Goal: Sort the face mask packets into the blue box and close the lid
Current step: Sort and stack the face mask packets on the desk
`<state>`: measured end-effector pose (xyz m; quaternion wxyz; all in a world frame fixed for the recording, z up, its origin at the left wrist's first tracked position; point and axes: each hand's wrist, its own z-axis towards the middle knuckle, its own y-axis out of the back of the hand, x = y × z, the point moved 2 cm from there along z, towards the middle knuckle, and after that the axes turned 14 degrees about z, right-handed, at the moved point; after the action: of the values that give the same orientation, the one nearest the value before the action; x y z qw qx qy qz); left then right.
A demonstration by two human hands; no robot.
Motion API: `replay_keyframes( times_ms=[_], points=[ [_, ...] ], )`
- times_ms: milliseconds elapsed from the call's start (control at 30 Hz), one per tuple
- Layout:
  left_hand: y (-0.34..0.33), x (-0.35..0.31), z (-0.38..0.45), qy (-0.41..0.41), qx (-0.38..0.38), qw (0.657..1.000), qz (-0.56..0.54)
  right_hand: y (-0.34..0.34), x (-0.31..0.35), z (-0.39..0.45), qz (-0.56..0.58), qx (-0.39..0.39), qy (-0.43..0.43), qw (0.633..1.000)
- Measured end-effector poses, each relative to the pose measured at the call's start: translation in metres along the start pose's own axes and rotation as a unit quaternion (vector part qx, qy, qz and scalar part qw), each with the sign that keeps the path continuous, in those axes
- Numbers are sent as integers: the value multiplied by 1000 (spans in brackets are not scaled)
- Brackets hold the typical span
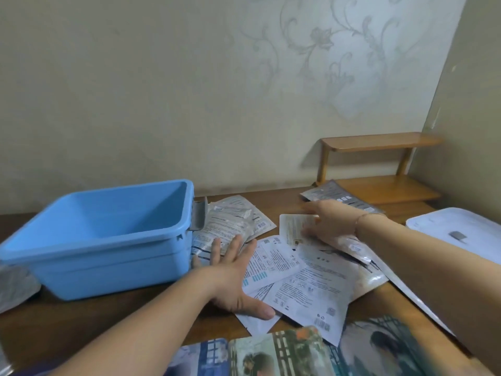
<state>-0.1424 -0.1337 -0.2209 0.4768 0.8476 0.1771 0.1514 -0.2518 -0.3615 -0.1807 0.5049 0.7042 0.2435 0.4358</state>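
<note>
Wooden tabletop (81, 316) against patterned wallpaper, small wooden shelf (379, 142) in far right corner; face mask packets (311, 280) scattered loose across middle, overlapping, mostly print-side up. Blue box (103, 234) on left, open and looks empty, grey latch (199, 215) on near-right end. White lid (455, 234) flat at right edge, well apart from box

Left hand (230, 278) flat on pile just beside box, fingers spread and released, nothing gripped, thumb pinning a white packet (257, 321). Right hand (325, 223) reaching across to far side of pile, fingers loosely curled onto a pale packet (292, 226); real pinch or just touch, cannot tell. Dark packet (333, 196) further back near shelf

Step in hand, as judged: gathering. Best to rake both hands inward, square a stack, lift by edges, since slick foil likely slides when fanned out. Worth checking stray packet (16, 286) left of box and picture packets (284, 351) at near edge

Room: clear path from pile over low box rim, short hop left. Near table edge close to bottom packets, easy to knock off. Lid needs carrying across pile afterwards
</note>
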Motion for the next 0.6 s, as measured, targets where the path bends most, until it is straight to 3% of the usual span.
replay_keyframes(
  times_ms=[133,267,433,600],
  points=[
    [-1,1,-1,-1,0,1000,-14,1,3,37,-84,57,-1,995],
    [-2,1,-2,-6,-11,999,-29,0,3,52,-39,87,-5,995],
    [-4,1,-2,-8,-29,999,-44,-3,-3,70,50,-10,4,999],
    [-6,0,-3,-7,-73,994,-76,-2,20,77,195,-90,68,974]
  ],
)
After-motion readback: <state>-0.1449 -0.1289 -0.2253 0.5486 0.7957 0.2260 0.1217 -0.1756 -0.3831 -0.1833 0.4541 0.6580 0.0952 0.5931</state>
